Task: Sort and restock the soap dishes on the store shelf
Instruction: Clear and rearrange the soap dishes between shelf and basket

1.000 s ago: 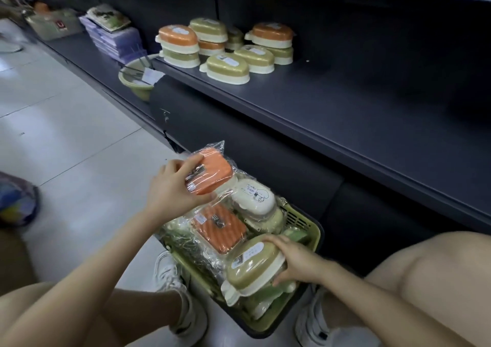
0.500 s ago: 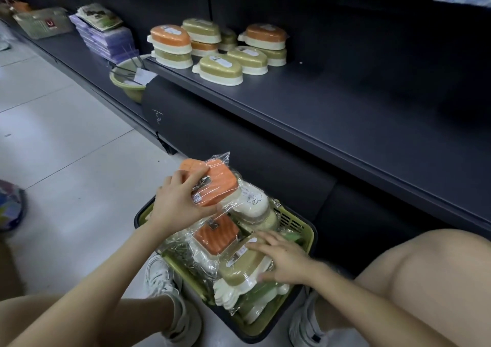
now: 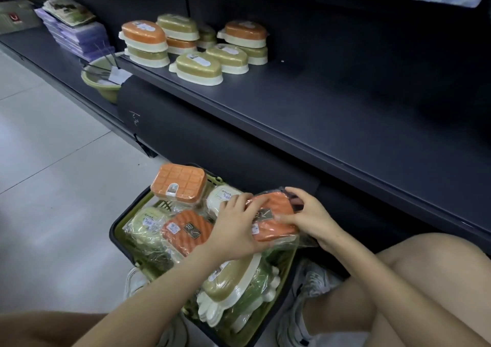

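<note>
Over the green basket point(image 3: 113, 230) of packed dishes on the floor, the left hand point(image 3: 236, 228) and right hand point(image 3: 312, 220) both grip one wrapped orange soap dish point(image 3: 277, 212), fingers curled round its ends. Beyond, the stacked soap dishes point(image 3: 198, 67) sit on the dark shelf point(image 3: 318, 102).

My left hand point(image 3: 236, 229) hides part of the wrapped orange dish point(image 3: 276, 204); its label point(image 3: 263, 215) is too blurred for me to read.

Crinkled, glossy clear film wraps the orange plastic soap dish point(image 3: 276, 231) (its lid ribbed), the olive-green plastic basket point(image 3: 118, 236) looks dull, the dark shelf point(image 3: 318, 102) is matt, and the pale floor tiles point(image 3: 53, 187) shine faintly.
</note>
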`<state>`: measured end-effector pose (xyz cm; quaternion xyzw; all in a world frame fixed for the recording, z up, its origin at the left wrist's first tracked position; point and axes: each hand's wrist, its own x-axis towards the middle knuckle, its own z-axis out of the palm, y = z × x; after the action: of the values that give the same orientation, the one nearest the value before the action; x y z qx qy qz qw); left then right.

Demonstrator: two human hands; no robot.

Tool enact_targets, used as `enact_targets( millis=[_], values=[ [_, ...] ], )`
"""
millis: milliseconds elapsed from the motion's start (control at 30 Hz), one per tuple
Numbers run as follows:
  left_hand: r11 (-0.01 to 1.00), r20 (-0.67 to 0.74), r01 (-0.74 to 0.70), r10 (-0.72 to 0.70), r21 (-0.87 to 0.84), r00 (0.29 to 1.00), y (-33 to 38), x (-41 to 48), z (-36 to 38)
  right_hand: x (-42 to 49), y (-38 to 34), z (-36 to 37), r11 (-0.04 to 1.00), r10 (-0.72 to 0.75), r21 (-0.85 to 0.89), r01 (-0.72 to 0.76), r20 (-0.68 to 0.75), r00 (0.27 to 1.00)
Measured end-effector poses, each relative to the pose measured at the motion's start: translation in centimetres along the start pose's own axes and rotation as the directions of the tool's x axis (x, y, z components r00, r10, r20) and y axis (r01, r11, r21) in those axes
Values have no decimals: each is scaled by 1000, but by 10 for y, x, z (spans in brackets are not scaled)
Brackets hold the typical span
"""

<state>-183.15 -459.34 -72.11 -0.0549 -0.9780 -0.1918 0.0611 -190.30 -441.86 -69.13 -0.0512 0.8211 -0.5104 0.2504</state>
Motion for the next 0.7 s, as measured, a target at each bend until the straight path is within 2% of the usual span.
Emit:
enact_targets(
  millis=[100, 167, 267, 367, 433, 467, 533, 600, 633, 700],
  values=[
    [999, 0, 2, -2, -49, 1000, 10, -3, 16, 0, 7, -4, 982, 110, 142, -125, 105, 988],
    [997, 50, 33, -29, -75, 998, 9, -4, 22, 5, 14, -4, 961, 164, 204, -185, 116, 980],
    [994, 127, 84, -75, -67, 989, -4, -4, 19, 13, 15, -9, 937, 206, 272, -217, 70, 976],
    [989, 133, 137, -128, -58, 983, -21, -14, 15, 19, 12, -25, 955, 156, 258, -146, -22, 987],
    [990, 91, 144, -142, -12, 986, -31, -25, 17, 22, 11, -39, 978, 100, 192, -85, -72, 992],
    [988, 82, 150, -153, 37, 985, -36, -30, 19, 24, 12, -44, 993, 61, 104, -51, -92, 994],
    [970, 165, 189, -213, 153, 963, -44, -39, 20, 29, 15, -49, 973, -21, -229, -4, -108, 994],
    [949, 266, 245, -292, 196, 918, -50, -48, 22, 33, 16, -43, 859, -41, -513, 5, -60, 997],
    [941, 290, 267, -320, 209, 902, -52, -51, 22, 35, 18, -37, 836, -36, -549, 15, -27, 999],
    [929, 313, 285, -351, 238, 883, -51, -57, 22, 42, 23, -26, 860, -32, -507, 53, 50, 998]
  ],
)
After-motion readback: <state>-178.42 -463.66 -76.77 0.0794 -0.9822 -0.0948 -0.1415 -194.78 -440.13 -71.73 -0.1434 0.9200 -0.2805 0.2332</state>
